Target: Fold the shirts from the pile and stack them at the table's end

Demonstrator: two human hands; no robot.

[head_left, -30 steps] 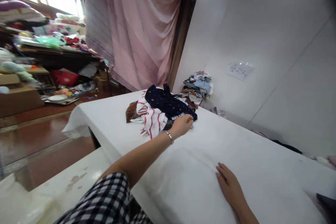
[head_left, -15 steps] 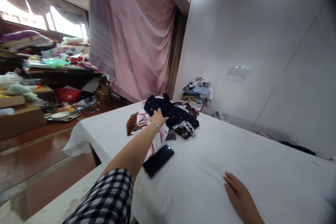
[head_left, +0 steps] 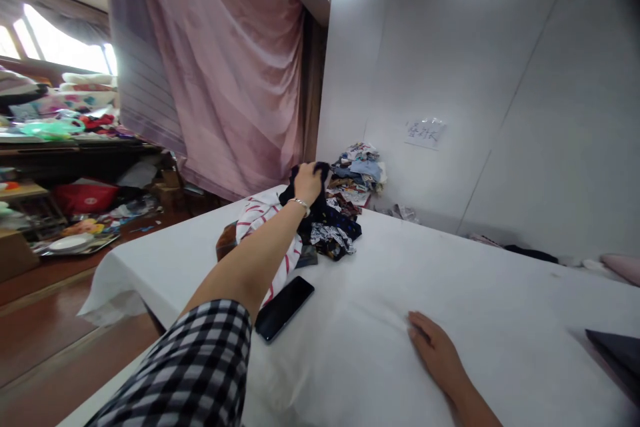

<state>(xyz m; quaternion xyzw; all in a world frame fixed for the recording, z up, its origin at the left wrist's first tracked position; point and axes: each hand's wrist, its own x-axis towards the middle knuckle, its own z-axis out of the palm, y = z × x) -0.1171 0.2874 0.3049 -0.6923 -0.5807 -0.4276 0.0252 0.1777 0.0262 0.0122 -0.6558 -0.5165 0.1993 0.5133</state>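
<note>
My left hand (head_left: 309, 185), a bracelet at its wrist, is closed on a dark navy patterned garment (head_left: 327, 217) and holds part of it bunched up above the pile. Under and beside it lie a white cloth with red stripes (head_left: 260, 213), a brown piece (head_left: 227, 240) and a black-and-white printed piece (head_left: 333, 240). A black smartphone (head_left: 285, 309) rests on the table below my left forearm. My right hand (head_left: 434, 347) lies on the white tablecloth, holding nothing, with thumb and fingers a little apart.
The white-covered table (head_left: 400, 267) reaches to a pale wall. Behind the clothes stands a stack of folded garments (head_left: 360, 170). A dark item (head_left: 617, 357) sits at the right edge. A pink curtain (head_left: 225, 67) hangs behind; clutter and a red bag (head_left: 85, 197) are at left.
My left hand has closed on the navy garment and raised part of it off the pile. The view has turned right, bringing the dark item at the right edge into sight.
</note>
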